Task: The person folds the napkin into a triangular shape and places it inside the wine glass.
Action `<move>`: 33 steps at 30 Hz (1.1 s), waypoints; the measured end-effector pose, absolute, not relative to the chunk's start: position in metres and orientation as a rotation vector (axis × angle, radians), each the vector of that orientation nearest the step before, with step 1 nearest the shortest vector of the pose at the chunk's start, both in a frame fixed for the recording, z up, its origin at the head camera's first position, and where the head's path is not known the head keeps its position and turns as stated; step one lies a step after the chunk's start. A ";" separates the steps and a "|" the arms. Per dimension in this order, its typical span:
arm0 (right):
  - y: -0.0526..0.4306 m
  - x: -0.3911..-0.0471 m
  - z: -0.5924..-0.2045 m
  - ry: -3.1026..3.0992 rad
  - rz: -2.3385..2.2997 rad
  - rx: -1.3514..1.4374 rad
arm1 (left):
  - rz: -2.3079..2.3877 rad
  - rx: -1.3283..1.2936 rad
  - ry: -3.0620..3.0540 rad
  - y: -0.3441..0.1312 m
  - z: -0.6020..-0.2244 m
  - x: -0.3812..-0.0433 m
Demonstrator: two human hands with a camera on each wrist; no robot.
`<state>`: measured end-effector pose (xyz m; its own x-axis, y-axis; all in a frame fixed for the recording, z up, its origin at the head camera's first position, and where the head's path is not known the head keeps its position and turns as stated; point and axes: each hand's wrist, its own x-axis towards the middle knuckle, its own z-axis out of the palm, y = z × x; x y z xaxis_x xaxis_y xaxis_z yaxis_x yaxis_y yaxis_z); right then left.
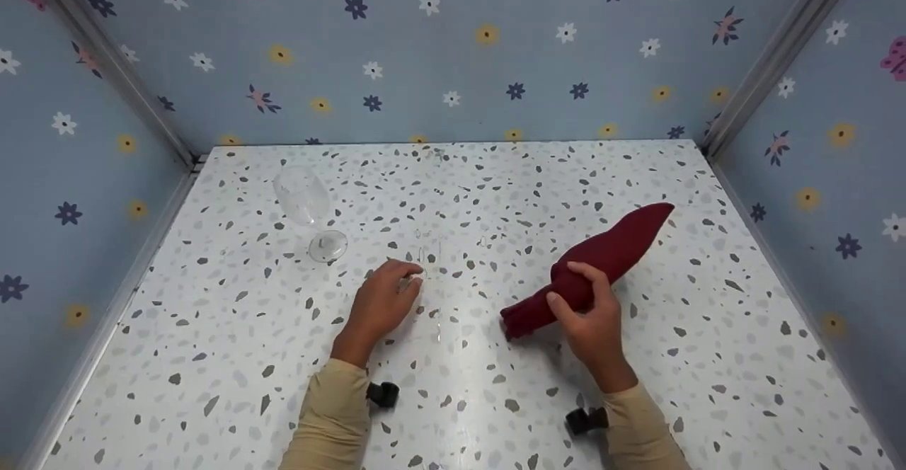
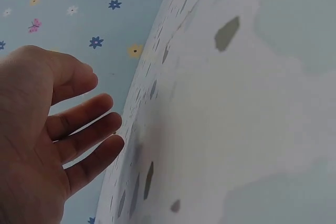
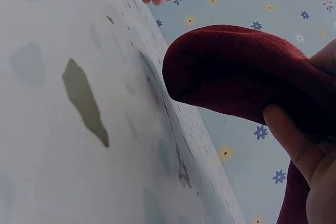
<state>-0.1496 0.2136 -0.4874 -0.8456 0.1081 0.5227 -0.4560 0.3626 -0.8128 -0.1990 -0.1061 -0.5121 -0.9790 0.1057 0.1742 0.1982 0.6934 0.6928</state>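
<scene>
A dark red cloth napkin (image 1: 630,240), folded long with a pointed far end and a narrower near end, slants above the right part of the table. My right hand (image 1: 598,325) grips it around the middle, thumb on the near side. Up close in the right wrist view, the rounded, folded end of the napkin (image 3: 231,69) sticks out past the fingers. My left hand (image 1: 383,300) hovers low over the table, loosely bent and holding nothing, as the left wrist view also shows. Beyond it, to the left, is a clear stemmed glass (image 1: 304,197) on its round foot.
The white speckled table (image 1: 453,399) carries faint glossy marks near its middle. Blue flowered panels (image 1: 453,38) wall it in at the back and both sides, with metal posts (image 1: 778,59) at the back corners.
</scene>
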 end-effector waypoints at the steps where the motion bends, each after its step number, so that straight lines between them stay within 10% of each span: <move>1: 0.216 -0.152 -0.492 -2.137 1.507 0.297 | -1.132 -0.256 -2.774 -0.108 -0.512 -0.199; 33: 0.208 -0.141 -0.469 -2.101 1.441 0.331 | -0.995 0.186 -2.703 -0.164 -0.500 -0.208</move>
<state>-0.1415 0.2084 -0.4691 -0.8100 0.1102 0.5760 -0.4977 0.3902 -0.7746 -0.2085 -0.1642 -0.5001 -0.9594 -0.2058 0.1926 -0.0319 0.7581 0.6513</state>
